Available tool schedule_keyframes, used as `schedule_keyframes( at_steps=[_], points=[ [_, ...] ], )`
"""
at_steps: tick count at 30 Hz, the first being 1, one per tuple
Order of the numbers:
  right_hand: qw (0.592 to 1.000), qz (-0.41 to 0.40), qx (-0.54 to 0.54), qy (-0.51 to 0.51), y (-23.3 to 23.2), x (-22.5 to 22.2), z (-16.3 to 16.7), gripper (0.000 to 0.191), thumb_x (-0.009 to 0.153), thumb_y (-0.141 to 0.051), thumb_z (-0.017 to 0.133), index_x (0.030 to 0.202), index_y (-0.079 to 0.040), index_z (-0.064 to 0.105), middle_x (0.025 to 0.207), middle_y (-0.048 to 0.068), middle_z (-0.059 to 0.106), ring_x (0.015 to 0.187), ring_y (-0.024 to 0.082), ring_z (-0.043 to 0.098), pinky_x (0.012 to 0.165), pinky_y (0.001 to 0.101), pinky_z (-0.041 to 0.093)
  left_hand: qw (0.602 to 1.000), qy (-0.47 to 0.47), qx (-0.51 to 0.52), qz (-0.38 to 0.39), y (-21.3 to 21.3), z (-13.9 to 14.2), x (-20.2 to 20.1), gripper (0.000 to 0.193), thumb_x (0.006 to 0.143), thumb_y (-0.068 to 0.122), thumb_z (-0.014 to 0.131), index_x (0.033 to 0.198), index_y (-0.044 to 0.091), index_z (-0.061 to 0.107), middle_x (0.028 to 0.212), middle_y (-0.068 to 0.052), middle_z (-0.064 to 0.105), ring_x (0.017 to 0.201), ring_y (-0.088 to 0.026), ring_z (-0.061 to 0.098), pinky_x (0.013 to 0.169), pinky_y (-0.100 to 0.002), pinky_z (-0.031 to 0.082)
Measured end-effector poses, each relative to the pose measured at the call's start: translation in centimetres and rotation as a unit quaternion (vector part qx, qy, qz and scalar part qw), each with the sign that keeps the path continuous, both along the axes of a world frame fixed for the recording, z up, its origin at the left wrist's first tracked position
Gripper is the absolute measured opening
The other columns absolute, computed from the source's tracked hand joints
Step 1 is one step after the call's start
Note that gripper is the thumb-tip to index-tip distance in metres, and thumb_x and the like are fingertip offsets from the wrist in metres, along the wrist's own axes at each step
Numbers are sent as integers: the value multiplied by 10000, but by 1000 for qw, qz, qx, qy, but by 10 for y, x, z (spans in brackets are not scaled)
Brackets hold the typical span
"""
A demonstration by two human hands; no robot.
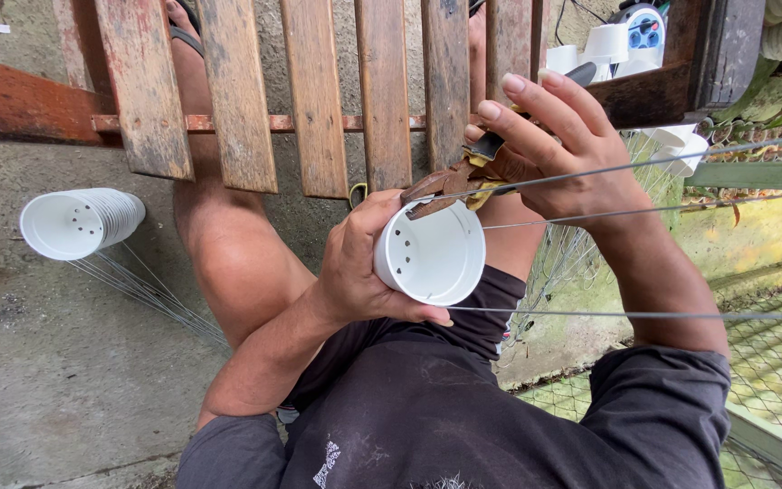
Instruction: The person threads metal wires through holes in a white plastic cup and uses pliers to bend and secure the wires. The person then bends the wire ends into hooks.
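My left hand (359, 263) grips a white plastic pot (432, 258) with small holes in its bottom, its mouth turned toward me. My right hand (554, 145) holds rusty pliers (452, 184) with dark and yellow handles, their jaws at the pot's upper rim. Thin steel wires (626, 167) run from the pot's rim to the right; another wire (635, 315) passes under the pot. I sit on a wooden slatted bench (314, 100).
A stack of white pots (79, 222) lies on the concrete floor at left, beside a bundle of straight wires (151, 294). More white pots (608, 41) stand behind the bench at top right. Wire mesh (771, 362) covers the ground at right.
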State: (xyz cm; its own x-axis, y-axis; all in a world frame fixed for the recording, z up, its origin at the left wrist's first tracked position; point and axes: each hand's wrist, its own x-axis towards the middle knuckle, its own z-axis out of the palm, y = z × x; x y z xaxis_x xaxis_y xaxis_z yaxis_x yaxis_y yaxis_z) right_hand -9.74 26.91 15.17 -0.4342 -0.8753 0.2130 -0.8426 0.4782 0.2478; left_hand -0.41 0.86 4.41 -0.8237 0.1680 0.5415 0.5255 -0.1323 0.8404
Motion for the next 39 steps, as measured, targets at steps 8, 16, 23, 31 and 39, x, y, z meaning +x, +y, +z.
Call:
schedule_keyframes(
  at_steps=[8, 16, 23, 31, 39],
  points=[
    [999, -11, -2, -45, -5, -1, 6, 443, 963, -124, 838, 1394, -111, 740, 1537, 29, 548, 1449, 269, 525, 1245, 486, 452, 1000, -9, 10, -1, 0, 4, 0, 1066, 715, 615, 888, 1431, 54, 334, 1341, -223, 618, 1163, -302, 721, 956, -372, 634],
    [999, -15, -21, -42, -6, 2, 2, 393, 1012, -160, 859, 1388, -123, 752, 1517, 17, 559, 1435, 259, 532, 1239, 475, 453, 1000, -5, 20, -4, 1, 2, -1, 1062, 734, 613, 881, 1446, 60, 320, 1354, -232, 614, 1172, -305, 724, 964, -370, 643],
    [997, -13, -50, -55, -6, 1, 0, 375, 990, -136, 828, 1358, -122, 756, 1460, 18, 586, 1368, 252, 577, 1199, 467, 480, 1000, 1, 13, -1, 2, 1, 0, 1062, 716, 630, 880, 1426, 62, 331, 1334, -223, 628, 1185, -311, 716, 978, -381, 640],
    [996, -7, -58, -67, -10, 1, 4, 383, 966, -139, 859, 1335, -105, 759, 1423, 38, 612, 1332, 264, 601, 1180, 473, 489, 1000, -1, 14, -2, 3, 1, 0, 1068, 692, 626, 889, 1404, 57, 332, 1340, -232, 626, 1246, -334, 692, 999, -395, 616],
    [994, -18, -70, -81, -9, 1, 4, 392, 933, -125, 863, 1310, -85, 765, 1392, 47, 630, 1302, 277, 621, 1148, 477, 509, 1000, -6, 19, -12, 4, -1, 0, 1089, 674, 610, 907, 1410, 54, 327, 1363, -241, 607, 1209, -329, 693, 994, -398, 617]
  ],
)
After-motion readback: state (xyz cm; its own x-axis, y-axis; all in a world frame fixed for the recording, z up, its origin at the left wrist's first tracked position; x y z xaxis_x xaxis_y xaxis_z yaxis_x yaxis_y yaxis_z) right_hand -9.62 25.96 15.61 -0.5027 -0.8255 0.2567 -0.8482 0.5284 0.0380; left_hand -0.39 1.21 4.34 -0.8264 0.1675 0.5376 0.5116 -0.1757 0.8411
